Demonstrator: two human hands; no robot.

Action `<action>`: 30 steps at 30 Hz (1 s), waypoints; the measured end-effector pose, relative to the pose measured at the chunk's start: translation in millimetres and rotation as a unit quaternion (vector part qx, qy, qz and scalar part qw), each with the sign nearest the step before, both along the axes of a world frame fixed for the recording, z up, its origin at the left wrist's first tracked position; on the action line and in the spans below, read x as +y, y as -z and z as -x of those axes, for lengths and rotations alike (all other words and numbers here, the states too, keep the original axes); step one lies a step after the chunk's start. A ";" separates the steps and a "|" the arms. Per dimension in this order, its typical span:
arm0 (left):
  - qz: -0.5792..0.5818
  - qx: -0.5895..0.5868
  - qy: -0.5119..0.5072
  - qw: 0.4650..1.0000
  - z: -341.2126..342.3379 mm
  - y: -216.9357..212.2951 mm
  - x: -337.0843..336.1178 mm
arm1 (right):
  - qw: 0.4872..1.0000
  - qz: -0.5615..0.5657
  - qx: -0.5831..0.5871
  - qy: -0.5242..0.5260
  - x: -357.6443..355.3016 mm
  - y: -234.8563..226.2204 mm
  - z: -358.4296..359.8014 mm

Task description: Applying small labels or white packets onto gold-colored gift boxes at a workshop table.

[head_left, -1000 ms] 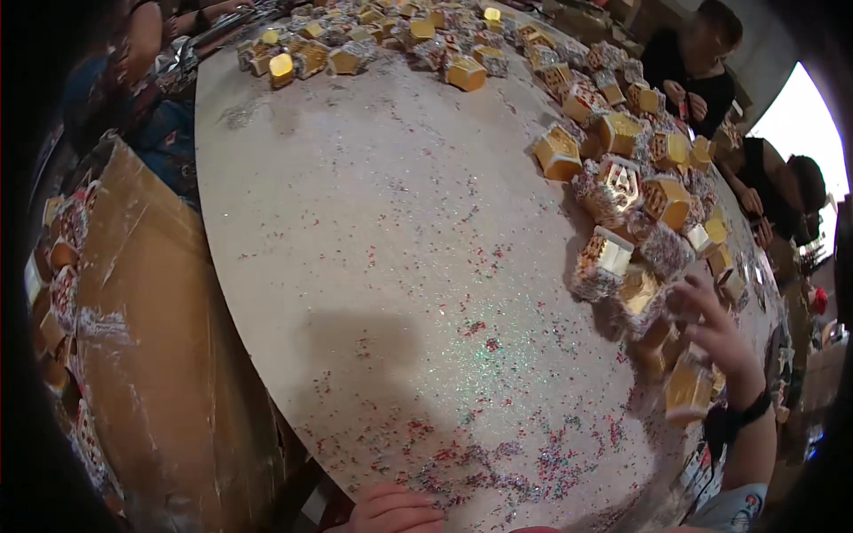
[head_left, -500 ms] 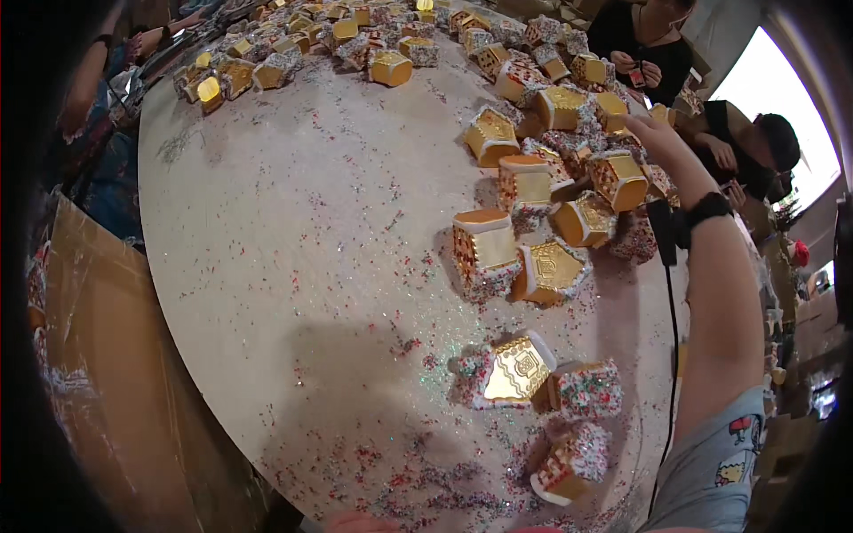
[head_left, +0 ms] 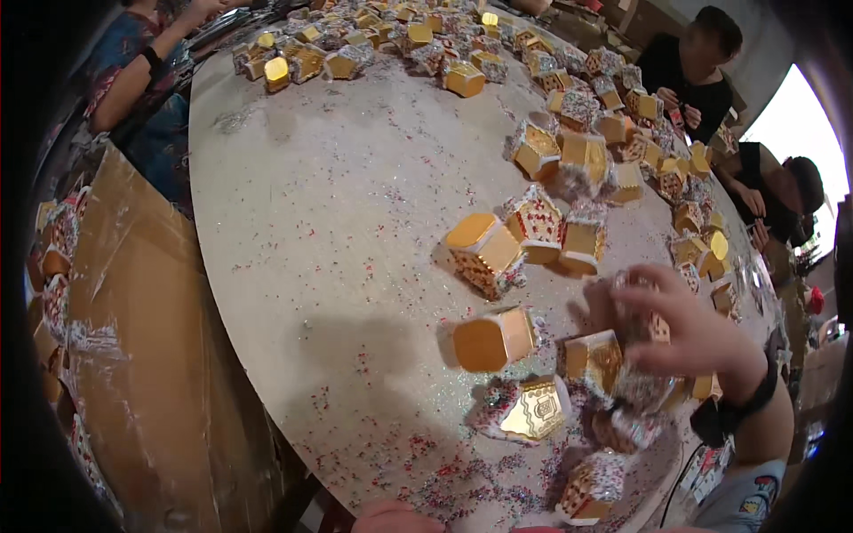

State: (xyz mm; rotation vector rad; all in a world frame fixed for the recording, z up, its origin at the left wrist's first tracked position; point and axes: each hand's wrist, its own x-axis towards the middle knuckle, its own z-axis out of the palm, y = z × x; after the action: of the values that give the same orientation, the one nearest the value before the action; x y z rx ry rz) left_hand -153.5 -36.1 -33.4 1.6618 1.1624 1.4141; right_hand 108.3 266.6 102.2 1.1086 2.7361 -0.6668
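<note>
My right hand [head_left: 684, 324], with a dark band at the wrist, is over a cluster of small gingerbread-house ornaments at the right of the table. Its fingers are spread and curved against a sprinkle-covered house [head_left: 644, 329], blurred by motion, without closing round it. Beside the hand lies a gold-based house [head_left: 593, 360]. Further left are a house with an orange-gold base [head_left: 489, 342] and one showing a shiny stamped gold side [head_left: 536, 409]. A sprinkled house [head_left: 593, 487] lies near the front edge. At the lower edge, a skin-coloured part of my left hand [head_left: 395, 517] shows, its fingers hidden.
Many similar houses [head_left: 418, 37] crowd the far side of the pale round table [head_left: 293, 204], which is strewn with coloured sprinkles. A cardboard box [head_left: 142, 338] stands at the left. Other people sit at the right [head_left: 702, 67] and far left [head_left: 133, 89]. A cable hangs by my right arm.
My right hand has come back toward me from the far right. Several houses have shifted nearer and tipped over along with it. The view has also turned slightly.
</note>
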 end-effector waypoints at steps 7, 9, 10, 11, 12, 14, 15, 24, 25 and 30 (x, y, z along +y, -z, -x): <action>-0.078 0.115 -0.034 0.990 -5.2 -28.0 9.4 | 0.883 -0.133 0.004 0.451 25.4 -14.3 -214.7; -0.087 0.116 0.013 0.989 9.8 -9.8 2.7 | 0.810 -0.221 -0.209 0.502 24.4 9.5 -286.1; -0.092 0.121 -0.008 0.988 5.2 -14.3 10.0 | 0.769 -0.203 -0.234 0.560 12.6 15.7 -299.7; -0.089 0.132 -0.021 0.987 1.3 -15.3 17.0 | 0.727 -0.176 -0.256 0.612 2.9 29.2 -306.4; -0.088 0.137 -0.016 0.987 -0.2 -13.0 26.5 | 0.726 -0.099 -0.167 0.659 -8.6 45.4 -327.0; -0.089 0.153 -0.015 0.984 -5.5 -10.0 36.4 | 0.803 -0.015 -0.001 0.595 -25.7 77.6 -337.3; -0.089 0.164 -0.014 0.982 -9.8 -8.3 41.9 | 0.750 0.073 0.138 0.643 -20.5 90.5 -315.7; -0.084 0.187 -0.006 0.979 -17.9 -1.0 60.3 | 0.952 -0.042 0.086 0.292 -107.1 47.2 -129.9; -0.085 0.187 -0.004 0.979 -16.8 -0.1 61.9 | 0.954 -0.050 0.093 0.281 -114.7 38.6 -124.8; -0.077 0.189 0.004 0.979 -15.1 2.7 64.5 | 0.941 -0.087 0.029 0.326 -134.6 28.0 -162.2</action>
State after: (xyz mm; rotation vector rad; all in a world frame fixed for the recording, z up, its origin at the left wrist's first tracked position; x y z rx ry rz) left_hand -138.3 28.4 -36.1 2.1091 1.2728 1.2411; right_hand 270.5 132.0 74.2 2.1029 2.4794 -0.5200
